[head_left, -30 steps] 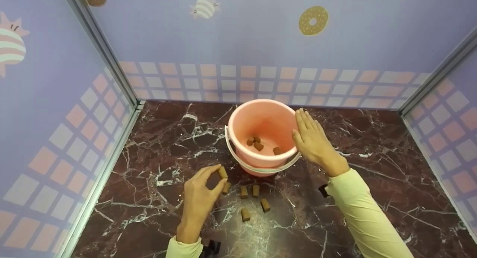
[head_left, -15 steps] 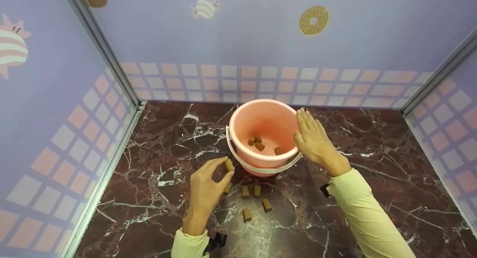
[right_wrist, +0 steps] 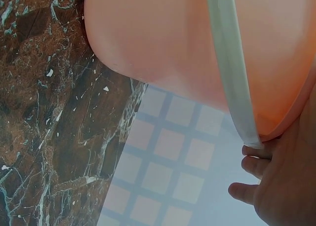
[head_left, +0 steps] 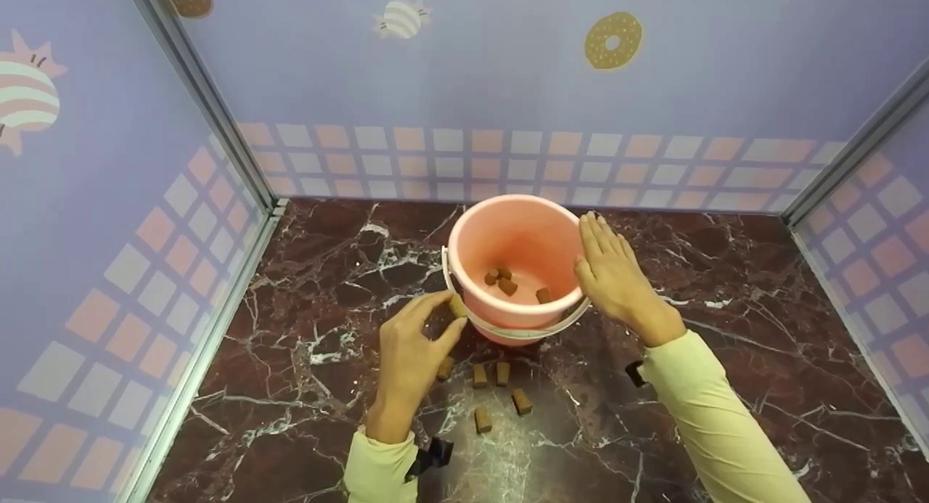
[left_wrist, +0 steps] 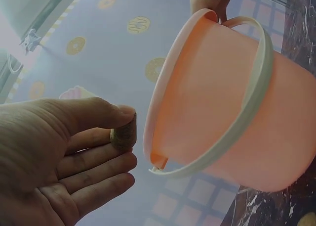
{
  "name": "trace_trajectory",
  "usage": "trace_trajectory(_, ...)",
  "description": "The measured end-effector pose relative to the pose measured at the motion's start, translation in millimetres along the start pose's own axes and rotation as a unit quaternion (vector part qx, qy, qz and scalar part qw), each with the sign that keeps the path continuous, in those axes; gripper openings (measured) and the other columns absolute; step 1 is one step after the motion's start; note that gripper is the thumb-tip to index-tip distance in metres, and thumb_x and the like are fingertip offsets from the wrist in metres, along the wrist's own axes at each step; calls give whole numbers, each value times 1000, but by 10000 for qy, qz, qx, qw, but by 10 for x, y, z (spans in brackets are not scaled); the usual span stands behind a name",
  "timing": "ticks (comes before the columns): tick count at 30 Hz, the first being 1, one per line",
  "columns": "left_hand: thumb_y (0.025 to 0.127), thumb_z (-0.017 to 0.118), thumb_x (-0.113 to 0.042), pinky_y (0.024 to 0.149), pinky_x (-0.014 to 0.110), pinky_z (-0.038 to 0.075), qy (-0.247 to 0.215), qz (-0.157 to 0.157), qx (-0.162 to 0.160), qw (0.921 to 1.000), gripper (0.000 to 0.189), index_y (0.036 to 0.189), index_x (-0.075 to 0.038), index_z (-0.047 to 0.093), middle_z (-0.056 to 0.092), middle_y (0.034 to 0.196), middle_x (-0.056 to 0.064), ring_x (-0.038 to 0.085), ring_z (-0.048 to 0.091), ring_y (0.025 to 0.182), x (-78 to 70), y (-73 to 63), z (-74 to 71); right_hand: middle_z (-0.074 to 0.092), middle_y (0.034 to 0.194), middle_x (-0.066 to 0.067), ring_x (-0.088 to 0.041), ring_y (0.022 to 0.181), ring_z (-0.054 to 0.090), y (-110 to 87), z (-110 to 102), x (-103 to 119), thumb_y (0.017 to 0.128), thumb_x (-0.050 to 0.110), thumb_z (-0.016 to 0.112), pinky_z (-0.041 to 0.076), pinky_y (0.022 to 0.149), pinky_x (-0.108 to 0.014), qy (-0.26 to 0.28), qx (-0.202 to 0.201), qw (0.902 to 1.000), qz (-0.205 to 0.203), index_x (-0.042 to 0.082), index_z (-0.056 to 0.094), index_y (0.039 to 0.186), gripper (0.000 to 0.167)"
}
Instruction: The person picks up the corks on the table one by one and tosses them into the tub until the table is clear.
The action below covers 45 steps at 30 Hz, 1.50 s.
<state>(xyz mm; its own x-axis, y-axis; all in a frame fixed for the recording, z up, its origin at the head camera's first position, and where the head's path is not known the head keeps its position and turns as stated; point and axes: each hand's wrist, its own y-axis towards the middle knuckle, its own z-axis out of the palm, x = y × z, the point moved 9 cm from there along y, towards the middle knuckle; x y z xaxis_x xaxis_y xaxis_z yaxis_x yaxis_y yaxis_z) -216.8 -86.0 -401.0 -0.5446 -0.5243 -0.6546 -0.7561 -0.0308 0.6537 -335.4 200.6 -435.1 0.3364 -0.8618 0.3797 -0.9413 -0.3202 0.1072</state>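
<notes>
My left hand pinches a small brown tapered cork between thumb and index finger, just outside the left side of the pink bucket. In the left wrist view its other fingers are loosely bent, and the cork is level with the bucket's rim. My right hand rests on the bucket's right rim with its fingers straight and together. The bucket stands upright, its white handle hanging down at the front. Several corks lie on its bottom.
Several more corks lie on the dark marbled tabletop in front of the bucket. Patterned purple panels stand behind and at both sides. Black straps show at the wrists.
My left hand has moved up and to the right with the cork, closer to the bucket's left rim. The right hand has stayed on the rim.
</notes>
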Motion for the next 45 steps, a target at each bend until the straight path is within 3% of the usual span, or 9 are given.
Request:
trace_trajectory(14, 78, 92, -1, 99, 38, 59, -232, 121, -253, 9993, 40, 115, 2, 78, 78, 114, 14, 31, 75, 107, -43, 192, 79, 5, 175, -25, -40, 162, 1, -13, 4, -10, 111, 22, 32, -1, 130, -56, 12, 5, 10000, -1, -8, 8, 166, 66)
trace_trajectory(20, 79, 92, -1, 99, 35, 59, -228, 312, -201, 9991, 39, 115, 4, 78, 78, 112, 15, 30, 76, 106, -115, 287, 143, 8, 174, -25, -40, 162, 4, -5, -24, -5, 111, 20, 33, 1, 130, -56, 14, -121, 9999, -42, -8, 10, 166, 66)
trace_trajectory(29, 80, 90, 1, 94, 33, 61, -450, 353, -144, 9983, 37, 115, 4, 78, 78, 109, 13, 28, 75, 102, -153, 384, 220, 9, 174, -25, -42, 161, 6, 7, -32, -1, 110, 21, 33, 2, 130, -57, -26, -144, 9999, -56, -8, 11, 166, 66)
trace_trajectory(39, 80, 91, 1, 97, 35, 60, -423, 438, -87, 9981, 38, 115, 5, 78, 78, 110, 15, 29, 75, 104, -135, 425, 293, 9, 174, -26, -41, 161, 4, 12, -19, 9, 111, 20, 35, 1, 130, -57, 14, -134, 9999, -56, -8, 11, 166, 66)
trace_trajectory(42, 79, 91, 2, 94, 35, 61, -421, 423, -49, 9982, 38, 114, 6, 78, 78, 109, 14, 28, 75, 102, -115, 429, 318, 9, 174, -26, -41, 161, 5, 8, -14, 15, 111, 20, 35, 1, 130, -57, 37, -149, 9999, -63, -8, 12, 166, 66)
trace_trajectory(45, 79, 91, 2, 83, 38, 63, -399, 416, -3, 9983, 38, 115, 6, 78, 78, 107, 14, 27, 75, 92, -99, 434, 341, 10, 174, -26, -42, 161, 5, 0, -11, 18, 110, 21, 35, 2, 130, -58, 57, -171, 9998, -72, -8, 12, 165, 66)
